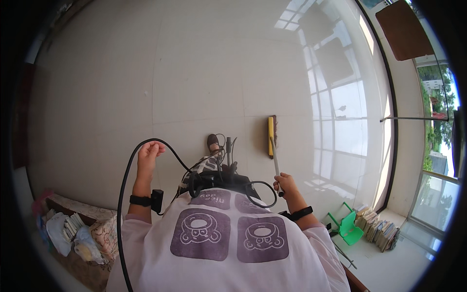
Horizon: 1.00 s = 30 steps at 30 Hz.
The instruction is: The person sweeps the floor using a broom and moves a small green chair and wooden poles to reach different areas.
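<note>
Plastic bags [59,234] lie on a patterned sofa [106,234], their contents too blurred to tell. Beside a black cable [120,209], the left hand [152,150] has loosely bent, released fingers. The broom [271,138] rests head-down on the floor [204,73], its handle grasped by the right hand [286,184]. Rightward, a green chair [350,229] stands beside books [378,230].
</note>
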Available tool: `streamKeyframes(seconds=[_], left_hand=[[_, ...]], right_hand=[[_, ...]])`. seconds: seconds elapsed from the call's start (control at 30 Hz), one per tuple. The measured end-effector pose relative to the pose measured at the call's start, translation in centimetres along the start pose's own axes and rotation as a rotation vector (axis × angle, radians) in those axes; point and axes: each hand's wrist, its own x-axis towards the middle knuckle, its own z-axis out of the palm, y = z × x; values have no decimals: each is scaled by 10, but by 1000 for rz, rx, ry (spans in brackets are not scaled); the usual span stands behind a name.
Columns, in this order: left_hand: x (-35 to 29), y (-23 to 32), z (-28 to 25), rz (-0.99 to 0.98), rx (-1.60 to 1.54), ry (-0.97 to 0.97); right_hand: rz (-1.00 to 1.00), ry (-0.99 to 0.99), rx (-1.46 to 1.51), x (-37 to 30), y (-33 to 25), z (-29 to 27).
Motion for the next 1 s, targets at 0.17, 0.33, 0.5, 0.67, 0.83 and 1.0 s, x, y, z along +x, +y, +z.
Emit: streamKeyframes(seconds=[0.17, 0.33, 0.5, 0.67, 0.83, 1.0], left_hand=[[9, 10, -7, -94, 35, 22], [28, 27, -16, -8, 33, 72], [37, 28, -22, -23, 17, 91], [41, 22, -10, -65, -47, -26], [48, 29, 5, -44, -46, 30], [46, 33, 19, -34, 24, 127]], right_hand=[[-1, -211, -74, 22, -80, 93], [70, -401, 140, 50, -132, 144], [49, -503, 118, 31, -147, 122], [-191, -364, -254, -21, -132, 57], [-87, -72, -265, -70, -102, 2], [30, 179, -279, -89, -73, -60]])
